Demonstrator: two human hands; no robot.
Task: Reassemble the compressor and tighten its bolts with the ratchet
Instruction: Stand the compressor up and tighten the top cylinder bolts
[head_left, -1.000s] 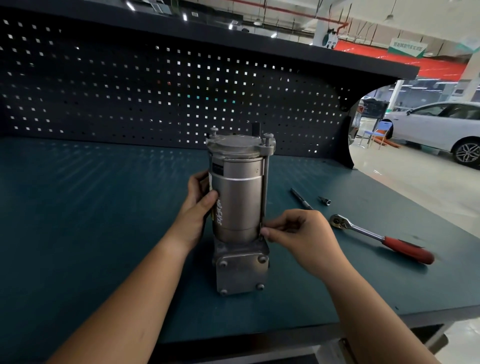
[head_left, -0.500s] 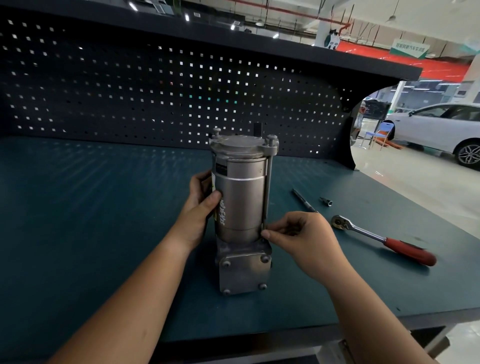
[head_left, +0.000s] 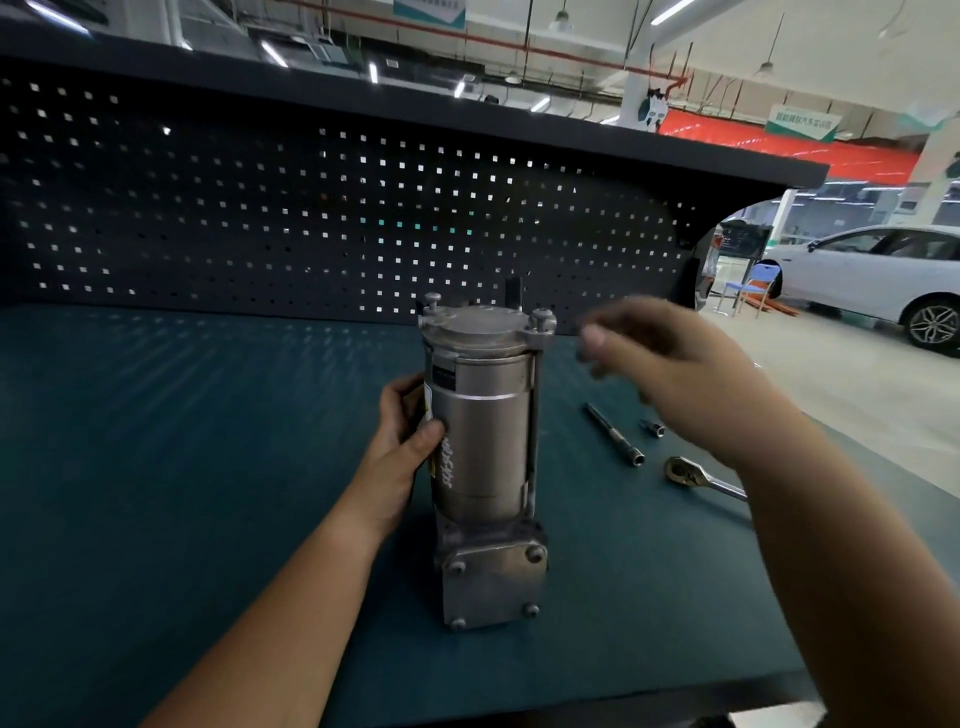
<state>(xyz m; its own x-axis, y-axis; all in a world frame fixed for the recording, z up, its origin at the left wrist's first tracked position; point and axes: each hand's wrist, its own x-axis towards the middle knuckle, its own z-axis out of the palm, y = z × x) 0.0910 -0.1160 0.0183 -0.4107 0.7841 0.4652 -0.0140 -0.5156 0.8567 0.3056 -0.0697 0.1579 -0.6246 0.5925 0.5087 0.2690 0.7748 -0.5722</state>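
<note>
metal compressor (head_left: 483, 441) gripped by left hand (head_left: 402, 434); right hand (head_left: 675, 364) blurred, grip unreadable; ratchet (head_left: 688, 474) handle hidden

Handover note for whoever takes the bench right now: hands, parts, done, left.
Left hand grips the upright silver cylindrical compressor on the teal bench mat.
Right hand is in the air right of the cap, blurred; whether it holds anything is unclear.
Chrome ratchet, slim extension bar and small socket lie on the mat to its right, untouched.
Done: cap on, long bolts seated in it.
Left: tighten the bolts with the ratchet.
</note>
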